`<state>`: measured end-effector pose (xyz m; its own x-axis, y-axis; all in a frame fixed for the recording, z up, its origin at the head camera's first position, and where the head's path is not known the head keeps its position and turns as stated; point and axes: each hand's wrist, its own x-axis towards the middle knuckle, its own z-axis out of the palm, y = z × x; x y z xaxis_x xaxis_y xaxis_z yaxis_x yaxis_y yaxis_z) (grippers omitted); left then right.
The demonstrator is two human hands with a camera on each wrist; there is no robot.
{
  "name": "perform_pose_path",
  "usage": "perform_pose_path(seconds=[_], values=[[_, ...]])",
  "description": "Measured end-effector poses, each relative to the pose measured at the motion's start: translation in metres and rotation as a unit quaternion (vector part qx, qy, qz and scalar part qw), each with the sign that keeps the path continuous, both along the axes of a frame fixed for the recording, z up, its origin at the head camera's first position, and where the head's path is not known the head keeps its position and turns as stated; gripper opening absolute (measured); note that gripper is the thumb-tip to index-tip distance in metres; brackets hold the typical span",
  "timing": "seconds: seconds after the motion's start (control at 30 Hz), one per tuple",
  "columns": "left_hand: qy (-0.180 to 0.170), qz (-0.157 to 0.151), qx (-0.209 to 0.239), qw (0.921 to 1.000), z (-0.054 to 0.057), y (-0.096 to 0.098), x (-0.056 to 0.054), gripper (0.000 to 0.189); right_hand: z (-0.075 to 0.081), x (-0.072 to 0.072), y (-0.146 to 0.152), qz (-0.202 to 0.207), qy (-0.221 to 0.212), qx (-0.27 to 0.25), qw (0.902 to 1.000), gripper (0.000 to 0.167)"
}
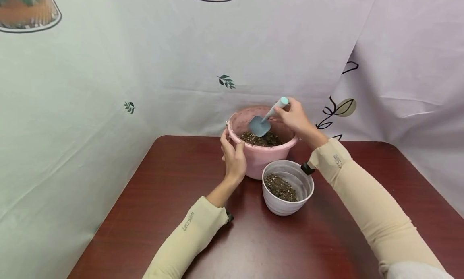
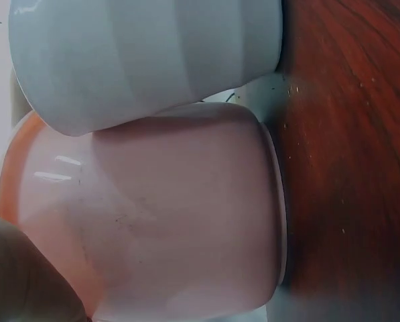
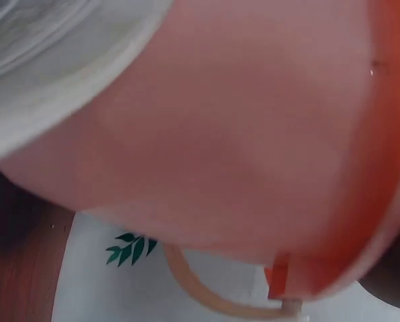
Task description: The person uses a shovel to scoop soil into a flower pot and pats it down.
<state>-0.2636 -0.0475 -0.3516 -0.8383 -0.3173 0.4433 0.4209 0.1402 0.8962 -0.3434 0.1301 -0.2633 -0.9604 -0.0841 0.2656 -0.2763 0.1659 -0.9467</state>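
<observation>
A pink bucket with dark, speckled potting soil inside stands at the back of the table. My left hand holds its left side just under the rim, with the thumb toward the front. Over the soil, my right hand grips a small blue garden trowel by its pale handle, blade tilted down inside the bucket mouth. In front of the bucket is a white ribbed flowerpot, partly filled with the same soil. The right wrist view shows the bucket wall from close by; the trowel is hidden there.
The dark red wooden table ends near a pale fabric backdrop behind the bucket. A bucket handle hangs on the bucket's far right side. A few soil crumbs lie on the tabletop.
</observation>
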Motion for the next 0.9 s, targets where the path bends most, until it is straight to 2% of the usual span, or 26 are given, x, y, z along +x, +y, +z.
perform_pose_path(seconds=[0.1,0.23,0.33,0.43,0.73,0.9], values=[[0.003,-0.004,-0.001,1.0,-0.0031,0.0011,-0.0001,0.064,-0.0031,-0.0037,-0.0032,0.003,0.004,0.032,0.9995,0.02],[-0.001,-0.001,-0.01,0.9999,-0.0038,0.0019,-0.0004,0.067,-0.0056,-0.0048,-0.0042,-0.02,0.028,0.077,0.9964,0.021],[-0.003,0.006,-0.02,0.9998,-0.0036,0.001,-0.001,0.069,-0.0054,-0.0034,-0.0058,-0.046,0.059,0.134,0.9881,0.021],[0.0,0.009,-0.025,0.9996,-0.0036,0.0006,-0.0014,0.07,-0.0054,-0.0019,-0.0061,-0.056,0.074,0.169,0.9812,0.02],[0.018,0.01,-0.033,0.9992,-0.0062,0.0005,-0.001,0.071,-0.0087,-0.0024,-0.0047,-0.034,0.071,0.167,0.9829,0.021],[0.026,0.009,-0.035,0.999,-0.0054,-0.0002,-0.0018,0.071,-0.0067,-0.0005,-0.0052,-0.046,0.073,0.183,0.9793,0.022]])
